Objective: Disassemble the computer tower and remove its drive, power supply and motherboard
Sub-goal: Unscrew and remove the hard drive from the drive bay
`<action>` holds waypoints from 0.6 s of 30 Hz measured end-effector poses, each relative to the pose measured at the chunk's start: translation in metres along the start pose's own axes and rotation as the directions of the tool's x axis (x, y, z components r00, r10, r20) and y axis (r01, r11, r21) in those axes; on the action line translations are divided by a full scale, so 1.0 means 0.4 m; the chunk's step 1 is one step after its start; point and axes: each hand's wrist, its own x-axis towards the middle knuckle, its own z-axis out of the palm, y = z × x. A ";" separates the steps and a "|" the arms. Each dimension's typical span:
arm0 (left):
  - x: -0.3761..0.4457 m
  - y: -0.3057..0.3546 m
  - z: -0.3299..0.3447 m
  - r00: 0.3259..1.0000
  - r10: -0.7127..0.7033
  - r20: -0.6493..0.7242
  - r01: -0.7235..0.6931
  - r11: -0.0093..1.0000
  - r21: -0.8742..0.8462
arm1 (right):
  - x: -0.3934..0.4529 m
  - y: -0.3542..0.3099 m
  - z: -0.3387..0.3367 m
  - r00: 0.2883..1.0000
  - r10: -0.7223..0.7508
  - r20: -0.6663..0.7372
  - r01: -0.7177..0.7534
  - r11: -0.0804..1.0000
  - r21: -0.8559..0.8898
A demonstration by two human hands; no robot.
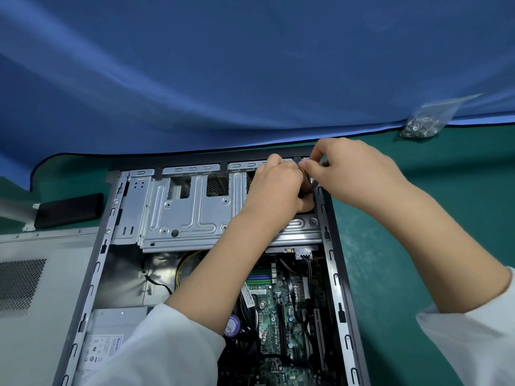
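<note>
At the far right corner of the open computer tower [323,218], lying on its side on the green mat [418,218], your left hand [276,188] curls around a small bundle of wires [305,179] while your right hand [351,174] pinches their pale plug [304,164]. You seem to be freeing cabling by the metal drive cage [192,213], with the motherboard [281,316] and power supply [111,338] still seated inside. Next, brace the wires and pull the plug straight out.

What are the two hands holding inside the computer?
Both hands grip a bundle of coloured wires at the case's far right corner. The right hand's fingertips pinch its pale end; which part the left holds is hidden.
</note>
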 end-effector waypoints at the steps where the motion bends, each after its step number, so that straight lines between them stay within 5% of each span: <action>1: 0.003 0.001 -0.002 1.000 0.002 0.017 -0.003 1.000 0.028 | 0.001 0.001 0.002 1.000 0.000 -0.010 0.000 1.000 0.030; 7: 0.006 0.008 -0.008 0.998 -0.045 0.050 0.044 0.999 0.031 | -0.005 -0.008 0.004 0.996 -0.044 0.082 0.017 0.953 0.302; 18: 0.026 0.027 -0.018 0.984 -0.143 0.105 0.135 0.988 0.078 | -0.018 0.012 -0.018 0.998 0.020 -0.061 0.002 0.934 0.356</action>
